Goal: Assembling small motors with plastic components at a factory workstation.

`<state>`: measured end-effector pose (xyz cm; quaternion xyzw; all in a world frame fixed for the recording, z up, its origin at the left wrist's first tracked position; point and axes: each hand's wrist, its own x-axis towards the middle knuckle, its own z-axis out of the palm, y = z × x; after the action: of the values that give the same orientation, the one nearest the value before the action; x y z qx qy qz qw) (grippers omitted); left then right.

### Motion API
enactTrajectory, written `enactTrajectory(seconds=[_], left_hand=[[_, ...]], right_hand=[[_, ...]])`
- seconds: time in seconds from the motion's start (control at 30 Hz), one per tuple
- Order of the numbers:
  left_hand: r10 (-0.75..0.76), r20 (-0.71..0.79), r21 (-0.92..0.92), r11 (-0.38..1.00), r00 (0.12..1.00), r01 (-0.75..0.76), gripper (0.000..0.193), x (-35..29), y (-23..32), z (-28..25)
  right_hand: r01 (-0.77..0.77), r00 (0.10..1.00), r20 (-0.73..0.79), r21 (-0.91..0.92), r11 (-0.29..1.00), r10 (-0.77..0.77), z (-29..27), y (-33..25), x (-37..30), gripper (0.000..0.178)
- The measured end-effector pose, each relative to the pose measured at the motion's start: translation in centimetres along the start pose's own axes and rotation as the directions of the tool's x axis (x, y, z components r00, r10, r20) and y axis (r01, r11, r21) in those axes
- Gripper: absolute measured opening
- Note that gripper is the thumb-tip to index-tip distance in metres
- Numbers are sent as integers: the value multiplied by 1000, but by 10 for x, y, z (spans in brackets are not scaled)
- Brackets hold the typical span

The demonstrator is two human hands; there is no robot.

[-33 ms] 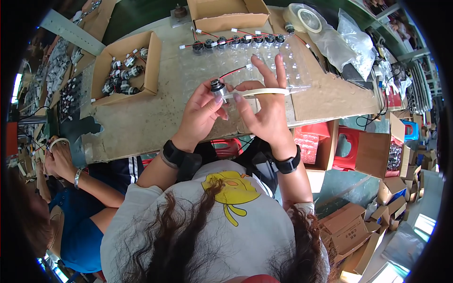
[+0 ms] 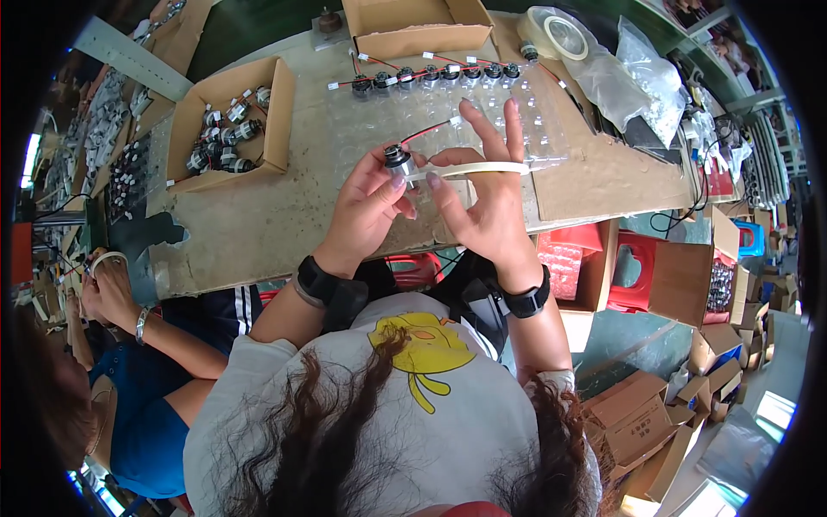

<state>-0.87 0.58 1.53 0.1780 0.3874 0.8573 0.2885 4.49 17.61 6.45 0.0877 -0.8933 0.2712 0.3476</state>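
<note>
Over the near edge of the table, my left hand [image 2: 363,205] grips a small motor [image 2: 396,157] with a black top and silvery body. A red and black wire ending in a white connector [image 2: 455,121] runs from it to the upper right. My right hand [image 2: 489,215] has a thin cream roll of tape [image 2: 487,167], seen edge-on, hooked around its fingers. Its thumb and index finger are closed toward the motor's side, while two other fingers point up. Whether a strip of tape joins the roll to the motor is hard to make out.
A cardboard box [image 2: 284,129] of motors stands at the left. Several wired motors [image 2: 431,77] line a clear plastic tray [image 2: 345,129] beyond my hands. Another box [image 2: 422,41] is at the back; a tape roll [image 2: 566,39] and plastic bags [image 2: 646,86] lie right. A co-worker's hand [image 2: 112,289] is far left.
</note>
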Motion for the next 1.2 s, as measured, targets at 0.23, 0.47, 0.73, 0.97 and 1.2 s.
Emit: enactTrajectory(seconds=[0.23, 0.47, 0.73, 0.97, 1.2], left_hand=[[26, 43, -67, 998, 999, -23, 41, -3, -2, -1], [90, 35, 10, 996, 995, -90, 40, -1, -4, 2], [128, 58, 214, 967, 990, -138, 41, 1, 9, 13], [96, 79, 330, 937, 992, -117, 39, -3, 16, 12], [167, 40, 447, 879, 985, -167, 38, -5, 13, 17]], right_hand=[[-28, 1000, 7, 15, 1000, 27, -5, -3, 1, 14], [19, 999, 45, -85, 996, -15, 2, -9, -3, 15], [-32, 999, 36, 85, 996, 29, -6, -9, -2, 16], [-36, 999, 20, 169, 985, 33, -2, -8, -4, 15], [-51, 999, 6, 175, 983, 51, 5, -6, -8, 12]])
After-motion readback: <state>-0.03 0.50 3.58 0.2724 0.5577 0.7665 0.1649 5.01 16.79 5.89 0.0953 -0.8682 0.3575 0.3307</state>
